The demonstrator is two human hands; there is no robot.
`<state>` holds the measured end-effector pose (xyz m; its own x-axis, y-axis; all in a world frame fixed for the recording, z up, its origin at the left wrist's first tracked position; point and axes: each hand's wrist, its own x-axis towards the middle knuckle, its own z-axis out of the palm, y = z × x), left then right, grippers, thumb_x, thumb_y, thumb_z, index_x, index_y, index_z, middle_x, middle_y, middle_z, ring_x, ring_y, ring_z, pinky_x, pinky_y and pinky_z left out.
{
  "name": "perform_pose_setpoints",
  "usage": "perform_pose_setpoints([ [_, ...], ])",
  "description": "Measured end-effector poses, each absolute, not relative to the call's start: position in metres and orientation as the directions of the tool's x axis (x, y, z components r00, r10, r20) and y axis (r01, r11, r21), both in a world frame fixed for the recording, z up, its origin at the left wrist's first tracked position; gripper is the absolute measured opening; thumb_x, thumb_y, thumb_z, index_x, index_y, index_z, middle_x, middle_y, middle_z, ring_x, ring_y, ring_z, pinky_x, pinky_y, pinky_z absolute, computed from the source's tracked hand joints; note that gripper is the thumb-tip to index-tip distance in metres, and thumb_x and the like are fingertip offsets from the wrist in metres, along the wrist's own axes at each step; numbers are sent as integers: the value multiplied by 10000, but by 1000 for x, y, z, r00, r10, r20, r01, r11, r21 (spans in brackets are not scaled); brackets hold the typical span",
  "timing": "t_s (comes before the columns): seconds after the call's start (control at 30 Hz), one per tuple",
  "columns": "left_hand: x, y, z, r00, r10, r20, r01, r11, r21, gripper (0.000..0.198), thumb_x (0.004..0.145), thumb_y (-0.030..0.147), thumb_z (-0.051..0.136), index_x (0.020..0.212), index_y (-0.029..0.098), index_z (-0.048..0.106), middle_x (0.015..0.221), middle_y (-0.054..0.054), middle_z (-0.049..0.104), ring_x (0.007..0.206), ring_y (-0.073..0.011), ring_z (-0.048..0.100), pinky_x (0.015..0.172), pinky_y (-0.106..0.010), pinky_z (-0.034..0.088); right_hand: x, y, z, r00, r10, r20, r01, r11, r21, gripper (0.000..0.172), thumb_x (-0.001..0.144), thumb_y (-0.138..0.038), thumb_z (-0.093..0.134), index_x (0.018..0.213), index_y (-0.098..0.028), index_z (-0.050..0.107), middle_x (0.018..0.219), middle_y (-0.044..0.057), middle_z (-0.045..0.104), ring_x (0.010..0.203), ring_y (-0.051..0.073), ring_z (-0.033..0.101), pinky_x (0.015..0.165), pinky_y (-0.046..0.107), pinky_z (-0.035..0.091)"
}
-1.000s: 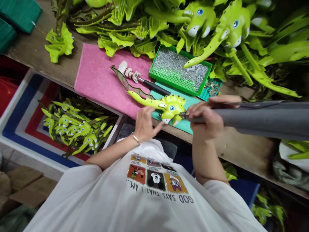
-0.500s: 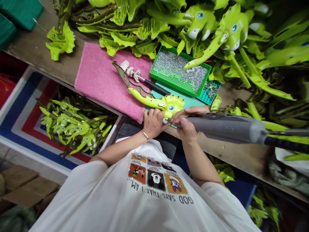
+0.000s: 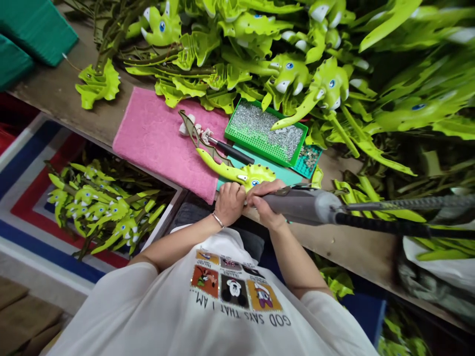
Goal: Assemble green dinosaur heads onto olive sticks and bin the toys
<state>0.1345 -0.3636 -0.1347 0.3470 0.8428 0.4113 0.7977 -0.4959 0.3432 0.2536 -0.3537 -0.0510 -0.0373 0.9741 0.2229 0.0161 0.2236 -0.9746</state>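
A lime-green toy creature head [image 3: 261, 173] with a blue eye and a long curved beak-like part lies at the table's front edge. My left hand [image 3: 230, 202] has its fingers closed around the lower edge of this toy. In my right hand [image 3: 266, 200] is a grey electric screwdriver [image 3: 304, 205], pointing left, its cord and a coiled line trailing right. Its tip is hidden where my two hands meet. Just beyond, a black-handled tool [image 3: 237, 153] with white wrapping on its shaft lies beside a green screw tray [image 3: 256, 141].
Many green toy parts [image 3: 252, 29] are heaped along the back and right. A pink towel [image 3: 159, 143] covers part of the table. A smaller teal tray [image 3: 309, 160] holds small metal pieces. At left, a striped container [image 3: 33, 198] holds several toy heads [image 3: 100, 210].
My right hand and the screwdriver have moved left, closer to my left hand and to the toy's lower edge. The camera view has also shifted, so the table appears lower.
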Motion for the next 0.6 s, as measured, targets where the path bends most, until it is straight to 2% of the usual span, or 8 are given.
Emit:
perform_pose_setpoints([
  [0.13, 135, -362, -132, 341, 862, 376, 799, -477, 367, 184, 997, 336, 476, 1021, 188, 582, 845, -59, 551, 808, -233, 506, 749, -376, 402, 257, -347, -47, -172, 922, 346, -85, 336, -938, 138, 789, -277, 737, 855, -257, 617, 587, -59, 595, 530, 139, 589, 544, 300, 506],
  [0.23, 132, -360, -130, 371, 879, 298, 768, -471, 434, 226, 956, 397, 566, 1049, 190, 567, 868, -57, 552, 828, -235, 517, 743, -369, 416, 262, -348, -41, -209, 919, 335, -80, 325, -942, 202, 801, -278, 728, 989, -273, 655, 610, -51, 647, 528, 147, 613, 518, 295, 505],
  [0.3, 125, -359, -127, 395, 858, 330, 720, -512, 469, 274, 927, 378, 603, 1099, 176, 534, 939, -80, 568, 869, -246, 526, 763, -381, 438, 265, -347, -30, -193, 916, 353, -134, 332, -934, 271, 822, -330, 720, 1081, -293, 649, 601, -57, 656, 489, 147, 597, 491, 298, 504],
  [0.4, 110, -358, -121, 389, 811, 437, 653, -577, 490, 363, 889, 309, 633, 1176, 168, 461, 1012, -98, 566, 898, -249, 535, 781, -392, 465, 272, -333, -5, -45, 894, 445, -197, 429, -882, 256, 818, -388, 720, 1057, -327, 651, 544, -73, 628, 429, 152, 547, 449, 313, 488],
  [0.5, 89, -357, -114, 353, 787, 507, 655, -594, 467, 454, 870, 238, 648, 1242, 165, 397, 1035, -101, 563, 917, -248, 550, 778, -385, 485, 286, -302, 8, 222, 809, 544, -110, 575, -811, 228, 755, -403, 755, 931, -313, 642, 497, -78, 571, 384, 155, 499, 409, 323, 448],
  [0.6, 71, -352, -106, 374, 765, 525, 676, -612, 410, 457, 871, 225, 654, 1240, 174, 389, 1040, -103, 567, 935, -257, 570, 796, -401, 507, 302, -266, -4, 458, 715, 528, 8, 591, -807, 280, 713, -448, 745, 876, -290, 581, 483, -90, 513, 377, 145, 474, 427, 321, 443],
])
